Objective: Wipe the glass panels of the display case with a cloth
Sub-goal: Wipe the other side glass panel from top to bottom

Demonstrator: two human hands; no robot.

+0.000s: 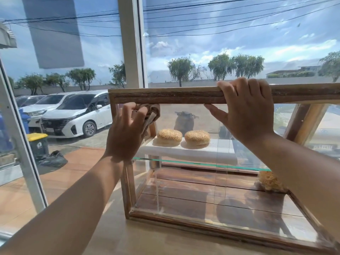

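Your left fingers (128,115) are curled around a bunched brown cloth (151,115), pressing it against the top left corner of the front glass panel (184,190), just under the frame. Your left hand (125,133) shows its back to the camera, forearm reaching up from the lower left.

Your right fingers (242,87) are hooked over the top rail (165,95) of the display case (128,190), thumb stretched along its underside, so your right hand (242,111) clamps the wooden rail right of centre.

The wood-framed case stands on the pale worktop (147,240) by a window. Through the glass you see two sesame buns (169,136) side by side on a white board (184,150) above a glass shelf (202,164). A pale frilly item (270,181), partly hidden by your right arm, lies on the case's plank floor. Outside are parked white cars (73,115) and a yellow-lidded bin (37,142).
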